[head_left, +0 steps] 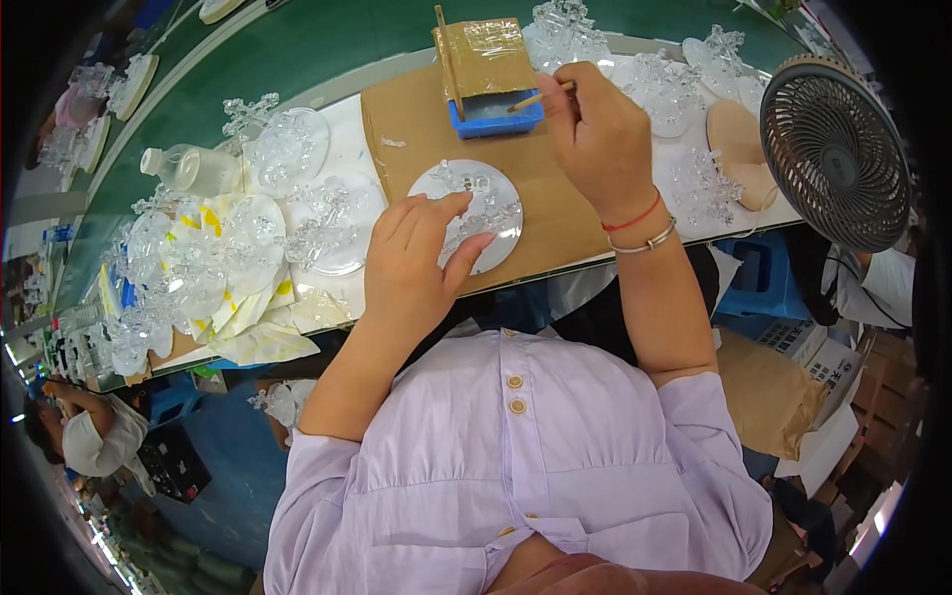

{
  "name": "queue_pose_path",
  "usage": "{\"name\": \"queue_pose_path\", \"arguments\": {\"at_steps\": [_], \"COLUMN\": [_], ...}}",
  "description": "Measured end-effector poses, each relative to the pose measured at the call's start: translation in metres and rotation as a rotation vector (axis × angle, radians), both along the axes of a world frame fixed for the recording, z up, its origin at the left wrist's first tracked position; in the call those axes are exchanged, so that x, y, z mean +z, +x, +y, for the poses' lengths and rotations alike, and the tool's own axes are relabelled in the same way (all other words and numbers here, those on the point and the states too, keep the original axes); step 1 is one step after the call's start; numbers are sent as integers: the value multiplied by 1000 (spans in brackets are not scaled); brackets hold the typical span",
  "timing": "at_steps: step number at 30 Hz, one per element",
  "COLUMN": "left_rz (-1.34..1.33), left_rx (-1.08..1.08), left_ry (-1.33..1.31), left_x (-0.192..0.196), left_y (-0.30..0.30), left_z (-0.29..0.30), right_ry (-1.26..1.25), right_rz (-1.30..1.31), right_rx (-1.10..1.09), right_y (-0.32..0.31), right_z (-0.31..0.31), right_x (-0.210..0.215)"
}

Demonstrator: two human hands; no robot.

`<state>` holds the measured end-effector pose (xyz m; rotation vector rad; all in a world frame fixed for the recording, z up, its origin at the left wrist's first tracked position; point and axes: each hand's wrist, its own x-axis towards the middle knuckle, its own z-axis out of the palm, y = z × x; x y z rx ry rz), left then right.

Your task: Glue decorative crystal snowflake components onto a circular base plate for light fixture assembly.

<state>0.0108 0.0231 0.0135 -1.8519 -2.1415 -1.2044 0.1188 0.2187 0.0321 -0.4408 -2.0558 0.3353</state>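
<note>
Had the left fingers (455,202) over a disc (508,243), with an ornament (496,212) on it just right of the fingertips and a cardboard sheet (407,129) beneath. Held one stick (543,96) in the right fingers (561,109), with the tip to their left, at a tray (498,127) ahead of the left fingers. Had a cardboard piece (488,55) behind the tray, farther from the left fingers, and another stick (448,61) along the left side of that piece. Had further ornaments (332,223) left of the left fingers, a bottle (203,170) farther left, and papers (263,342) leftward and nearer the body. Had more ornaments (702,188) right of the right fingers, with a fan (838,154) beyond.
</note>
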Motion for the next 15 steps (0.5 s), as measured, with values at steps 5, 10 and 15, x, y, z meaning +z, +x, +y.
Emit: {"name": "queue_pose_path", "arguments": {"at_steps": [5,10,15], "left_rz": [-24,-43,-15], "left_rx": [-22,-34,-72], "left_ry": [-12,-51,-11], "left_x": [7,10,0], "left_y": [-4,-9,-7], "left_z": [-6,-8,-5], "right_ry": [43,77,-43], "right_rz": [-103,-32,117], "right_rx": [-67,-87,-89], "right_y": [-5,13,44], "right_z": [8,1,-5], "right_x": [-9,7,8]}}
